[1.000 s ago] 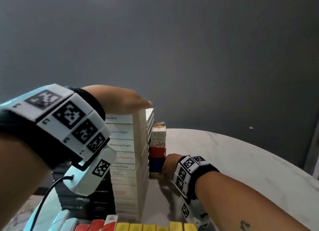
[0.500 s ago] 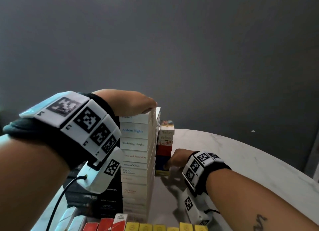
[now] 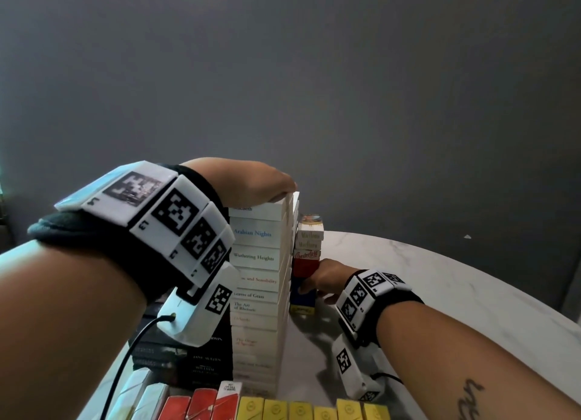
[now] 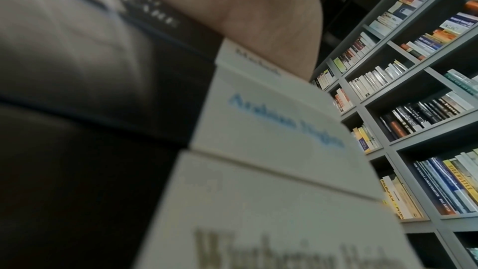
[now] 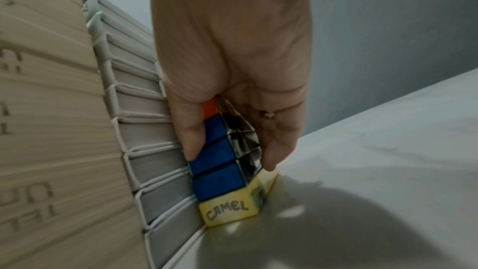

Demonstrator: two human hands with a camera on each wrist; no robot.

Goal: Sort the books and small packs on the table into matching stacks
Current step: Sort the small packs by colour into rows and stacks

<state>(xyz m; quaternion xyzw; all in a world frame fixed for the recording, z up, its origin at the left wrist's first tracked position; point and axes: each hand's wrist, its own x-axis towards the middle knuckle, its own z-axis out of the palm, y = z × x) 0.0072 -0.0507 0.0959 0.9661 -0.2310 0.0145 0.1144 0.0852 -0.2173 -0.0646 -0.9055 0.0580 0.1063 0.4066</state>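
A tall stack of white books stands on the marble table. My left hand lies flat on its top book, palm down, above the "Arabian Nights" spine. Close against the stack's right side rises a column of small packs: white ones on top, red below, then blue packs, with a yellow Camel pack at the bottom. My right hand pinches the blue packs, thumb on the books' side and fingers on the far side.
A lower stack of black books sits left of the white one. Along the near edge runs a row of yellow packs, red packs and white packs. Bookshelves fill the left wrist view's background.
The head view has shifted a little. My left hand has settled flatter onto the top white book. My right hand stays at the blue packs low in the column.
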